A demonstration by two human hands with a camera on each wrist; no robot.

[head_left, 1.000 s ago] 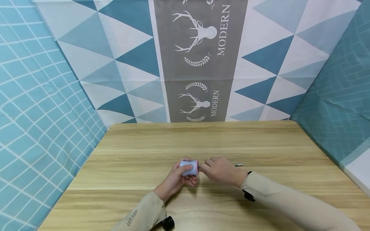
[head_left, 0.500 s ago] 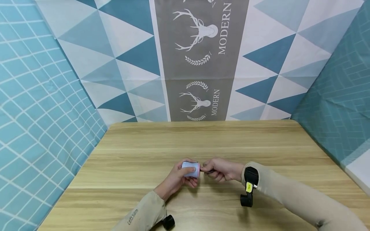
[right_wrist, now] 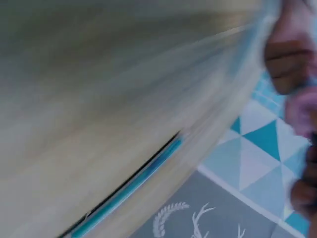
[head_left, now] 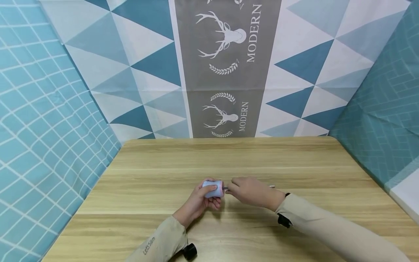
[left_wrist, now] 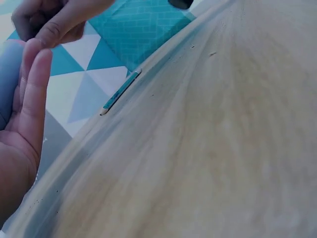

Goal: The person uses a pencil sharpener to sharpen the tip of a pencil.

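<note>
My left hand [head_left: 195, 202] grips a light-blue, waisted pencil sharpener [head_left: 214, 194] with a pink end, thumb lying along its side. The pink end faces right. From that end a thin dark stick [head_left: 225, 188] sticks out, and my right hand [head_left: 251, 191] pinches it, back of the hand turned up. Whether the stick is a pencil or a crank, I cannot tell. Both hands are just above the table. In the right wrist view the pink end [right_wrist: 299, 111] is blurred at the right edge. At the left edge of the left wrist view, the blue body [left_wrist: 7, 79] is partly cut off.
Behind my right hand, a teal pencil [left_wrist: 121, 92] lies on the wooden table [head_left: 157, 160], its sharpened tip visible in the left wrist view. In the head view only its end [head_left: 272, 186] shows. Patterned cloths [head_left: 147, 72] hang behind and at both sides.
My right hand turned palm side up half a second ago and is now back with its knuckles up, still at the stick. My left hand holds the sharpener almost still.
</note>
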